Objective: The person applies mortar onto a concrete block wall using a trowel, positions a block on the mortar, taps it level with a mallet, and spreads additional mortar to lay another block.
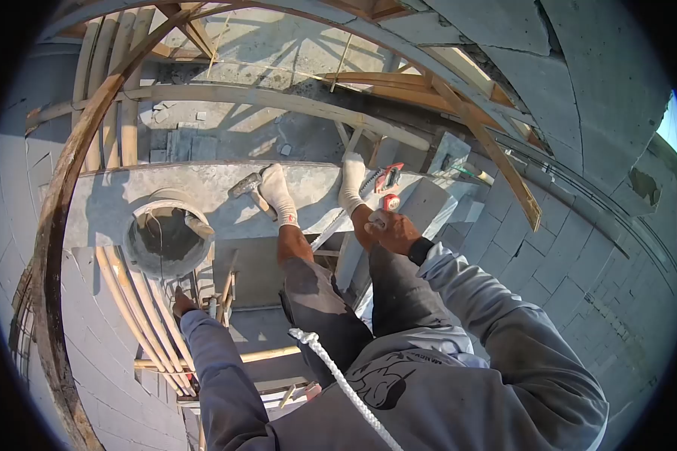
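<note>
My left hand (183,302) is low at the left, just below a bucket (137,244) of grey mortar (174,239) and beside some bamboo poles. Its fingers are small and partly hidden, so its grip is unclear. A short, light-coloured piece (198,226) leans inside the bucket's right rim. My right hand (393,231) is by my right knee, fingers curled; whatever they hold, if anything, is hidden. Just beyond it sits a red tape measure (390,201). A red-handled saw (387,178) lies past that. By my left foot rests a hammer (254,193).
My socked feet stand on a concrete ledge (226,218). Bamboo poles (139,308) run below the bucket. A curved-looking timber (53,248) crosses the left side. Grey block walls (523,248) rise at right, with a plank (496,154) jutting out. A white rope (346,387) hangs before my chest.
</note>
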The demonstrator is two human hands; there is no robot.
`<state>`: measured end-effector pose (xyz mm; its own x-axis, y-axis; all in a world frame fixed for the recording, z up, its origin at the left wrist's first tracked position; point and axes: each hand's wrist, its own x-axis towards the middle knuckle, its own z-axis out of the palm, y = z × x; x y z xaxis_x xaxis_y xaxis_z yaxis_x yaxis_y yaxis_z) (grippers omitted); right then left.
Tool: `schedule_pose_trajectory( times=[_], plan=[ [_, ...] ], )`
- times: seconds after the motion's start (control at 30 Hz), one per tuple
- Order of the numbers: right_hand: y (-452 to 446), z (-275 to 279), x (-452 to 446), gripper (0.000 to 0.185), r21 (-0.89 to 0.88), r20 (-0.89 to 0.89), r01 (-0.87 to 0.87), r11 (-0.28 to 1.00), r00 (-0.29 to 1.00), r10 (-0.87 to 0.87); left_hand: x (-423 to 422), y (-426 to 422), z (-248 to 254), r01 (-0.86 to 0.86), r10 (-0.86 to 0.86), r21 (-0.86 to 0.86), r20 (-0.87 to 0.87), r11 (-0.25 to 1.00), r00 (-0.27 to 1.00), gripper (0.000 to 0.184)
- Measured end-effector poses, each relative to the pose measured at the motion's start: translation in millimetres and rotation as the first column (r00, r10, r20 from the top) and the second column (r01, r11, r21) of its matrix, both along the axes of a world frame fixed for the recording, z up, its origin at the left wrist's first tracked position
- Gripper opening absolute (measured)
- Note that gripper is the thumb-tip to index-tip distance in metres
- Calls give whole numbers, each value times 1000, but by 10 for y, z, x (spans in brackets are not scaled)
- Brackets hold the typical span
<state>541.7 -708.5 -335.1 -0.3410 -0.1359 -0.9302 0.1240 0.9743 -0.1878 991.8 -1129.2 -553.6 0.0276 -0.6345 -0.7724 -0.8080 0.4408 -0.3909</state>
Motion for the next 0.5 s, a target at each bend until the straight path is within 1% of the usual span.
schedule_pose_trajectory(
  times=[0.03,0.07,0.13,0.2,0.27,0.3,0.33,0.37,0.4,0.43,0.47,0.5],
  plan=[
    [40,99,45,37,-15,-23,18,1000,1000,-18,-156,109,152,-85,80,-63,-84,994,993,46],
    [75,218,123,37,-36,-48,37,999,998,-38,-302,231,295,-140,123,-98,-169,985,978,40],
    [179,438,267,37,-70,-93,80,994,992,-86,-645,354,562,-155,129,-59,-317,986,940,30],
    [322,672,352,37,-92,-136,125,988,981,-137,-1094,374,767,-90,118,83,-454,992,883,22],
    [393,1010,325,36,-132,-201,199,971,954,-223,-1599,273,842,35,140,278,-584,960,800,20],
    [444,1168,347,36,-156,-230,243,957,934,-275,-1869,218,853,63,191,362,-622,930,759,22],
    [600,1156,503,42,-229,-318,316,921,870,-377,-2160,234,886,-42,322,404,-658,914,681,21],
    [669,1292,521,43,-189,-342,364,912,846,-409,-2466,270,916,-143,449,459,-677,877,583,23],
    [733,1436,542,44,-146,-356,407,902,829,-432,-2750,331,1136,-162,597,603,-646,781,475,27],
    [812,1546,568,45,-99,-361,438,894,821,-442,-3231,590,1652,-238,616,577,-650,781,445,25],
    [946,1446,648,45,-54,-339,470,881,822,-458,-3453,694,1849,-201,631,613,-646,764,430,23],
    [1069,1285,722,46,-18,-333,454,891,837,-434,-3641,760,2042,-166,642,641,-642,749,419,22]
  ],
)
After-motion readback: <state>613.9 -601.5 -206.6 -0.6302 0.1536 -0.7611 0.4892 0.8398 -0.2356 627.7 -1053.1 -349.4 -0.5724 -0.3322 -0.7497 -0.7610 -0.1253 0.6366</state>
